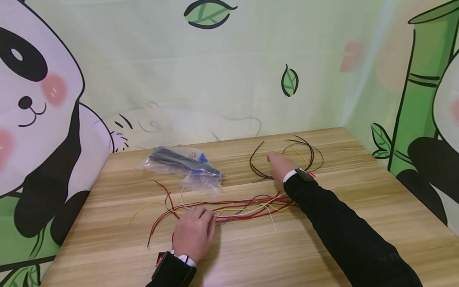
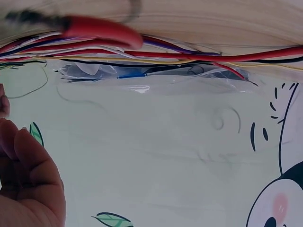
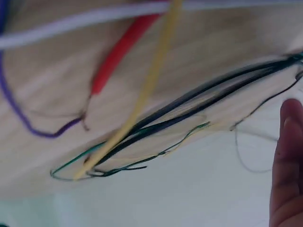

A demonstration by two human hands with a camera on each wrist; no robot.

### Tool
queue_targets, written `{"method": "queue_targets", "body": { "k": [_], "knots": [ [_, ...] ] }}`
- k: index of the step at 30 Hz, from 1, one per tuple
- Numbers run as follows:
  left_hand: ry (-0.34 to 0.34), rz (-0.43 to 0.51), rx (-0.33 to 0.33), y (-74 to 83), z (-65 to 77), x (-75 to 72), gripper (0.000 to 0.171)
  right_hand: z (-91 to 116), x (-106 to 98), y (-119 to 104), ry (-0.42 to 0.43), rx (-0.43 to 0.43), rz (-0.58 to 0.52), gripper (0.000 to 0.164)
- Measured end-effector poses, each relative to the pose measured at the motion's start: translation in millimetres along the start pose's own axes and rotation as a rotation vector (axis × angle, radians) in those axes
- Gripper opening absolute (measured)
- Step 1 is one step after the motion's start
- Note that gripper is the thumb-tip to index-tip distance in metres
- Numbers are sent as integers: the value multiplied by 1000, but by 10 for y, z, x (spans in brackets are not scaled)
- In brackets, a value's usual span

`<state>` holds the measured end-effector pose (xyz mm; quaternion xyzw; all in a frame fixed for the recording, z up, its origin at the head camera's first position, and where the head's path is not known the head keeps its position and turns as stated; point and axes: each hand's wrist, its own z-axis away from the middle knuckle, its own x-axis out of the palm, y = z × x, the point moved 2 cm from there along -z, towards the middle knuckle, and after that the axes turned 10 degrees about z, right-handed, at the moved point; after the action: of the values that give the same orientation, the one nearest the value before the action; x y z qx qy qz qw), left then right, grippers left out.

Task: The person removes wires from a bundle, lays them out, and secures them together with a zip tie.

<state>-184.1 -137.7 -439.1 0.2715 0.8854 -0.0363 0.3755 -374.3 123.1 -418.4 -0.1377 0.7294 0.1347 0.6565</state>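
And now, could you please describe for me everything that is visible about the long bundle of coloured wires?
The bundle of wires is a loose, partly crossing group of thin red, yellow, white, purple and black strands with plastic-looking covering. It lies stretched sideways on the wooden table, nearer the person than the plastic bag. Towards the left, several ends spread out and curve. The left hand covers part of it in the head view; whether they touch is unclear.
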Motion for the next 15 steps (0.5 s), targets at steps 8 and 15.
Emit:
{"method": "queue_targets", "body": {
  "k": [8,15],
  "knots": [
    [6,1,9,-4,-3,10,5,21,-207,-29,253,-58,-207,13],
    [4,5,3,-7,3,3,5,-4,-511,9,297,-62,-268,24]
  ]
}}
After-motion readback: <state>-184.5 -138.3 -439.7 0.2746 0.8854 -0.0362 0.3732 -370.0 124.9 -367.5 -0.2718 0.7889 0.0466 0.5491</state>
